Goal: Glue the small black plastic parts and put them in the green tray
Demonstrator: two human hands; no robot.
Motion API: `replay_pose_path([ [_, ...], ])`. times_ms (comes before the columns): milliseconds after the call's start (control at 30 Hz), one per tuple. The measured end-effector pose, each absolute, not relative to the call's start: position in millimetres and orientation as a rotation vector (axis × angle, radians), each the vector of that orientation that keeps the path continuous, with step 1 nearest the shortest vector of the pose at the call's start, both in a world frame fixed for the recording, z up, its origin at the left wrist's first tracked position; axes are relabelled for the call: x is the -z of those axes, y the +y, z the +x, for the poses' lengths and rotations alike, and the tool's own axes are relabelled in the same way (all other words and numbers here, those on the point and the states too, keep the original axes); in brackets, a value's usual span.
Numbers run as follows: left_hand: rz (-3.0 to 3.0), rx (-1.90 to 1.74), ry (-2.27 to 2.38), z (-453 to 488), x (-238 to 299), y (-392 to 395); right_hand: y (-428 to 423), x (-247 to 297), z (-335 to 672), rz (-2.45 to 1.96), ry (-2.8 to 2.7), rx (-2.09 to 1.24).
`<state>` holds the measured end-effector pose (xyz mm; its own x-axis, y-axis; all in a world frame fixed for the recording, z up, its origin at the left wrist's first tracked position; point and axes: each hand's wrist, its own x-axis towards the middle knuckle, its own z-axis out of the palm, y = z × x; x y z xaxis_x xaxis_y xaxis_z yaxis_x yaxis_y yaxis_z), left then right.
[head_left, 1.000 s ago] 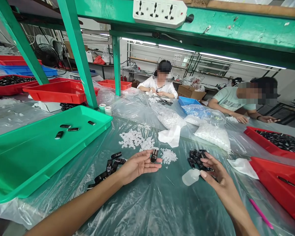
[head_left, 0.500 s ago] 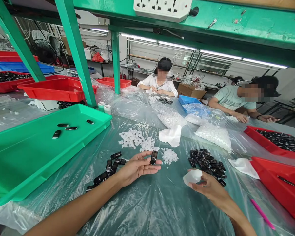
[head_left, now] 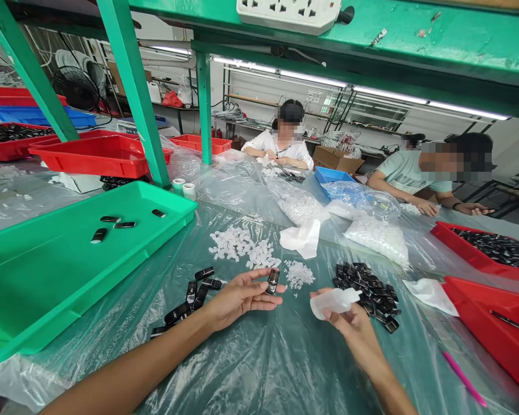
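Between thumb and fingers, my left hand holds a small black plastic casing with a shiny face. My right hand is wrapped round a translucent white squeeze bottle, whose tip points right. Beside my left wrist lie several loose black casings. A larger heap of black casings sits just behind my right hand. Past my left fingertips are a pile of tiny white pieces and a pile of larger white pieces.
A green tray with a few black casings stands at the left. Red trays line the right, near a pink pen-like stick. Green posts rise at the left. Bags of white pieces lie farther back, where two people sit.
My right hand has moved left and turned the bottle, so its side and tip now show. The casing in my left hand has tilted slightly.
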<state>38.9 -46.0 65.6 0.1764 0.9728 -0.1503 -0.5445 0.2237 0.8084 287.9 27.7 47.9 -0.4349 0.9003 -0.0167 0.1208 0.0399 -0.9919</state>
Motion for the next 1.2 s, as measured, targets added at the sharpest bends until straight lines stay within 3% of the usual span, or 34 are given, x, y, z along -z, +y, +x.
replay_pose_path([
  [500,1.12,-1.171,0.932,51,-57,-50,10,-34,275,-0.684,-1.112,-1.644],
  [800,1.425,-1.101,1.201,58,-62,-59,8,-45,263,-0.439,-0.851,-1.919],
  [1200,1.627,-0.962,1.356,60,-63,-61,8,-37,261,-0.45,-0.5,-2.096],
])
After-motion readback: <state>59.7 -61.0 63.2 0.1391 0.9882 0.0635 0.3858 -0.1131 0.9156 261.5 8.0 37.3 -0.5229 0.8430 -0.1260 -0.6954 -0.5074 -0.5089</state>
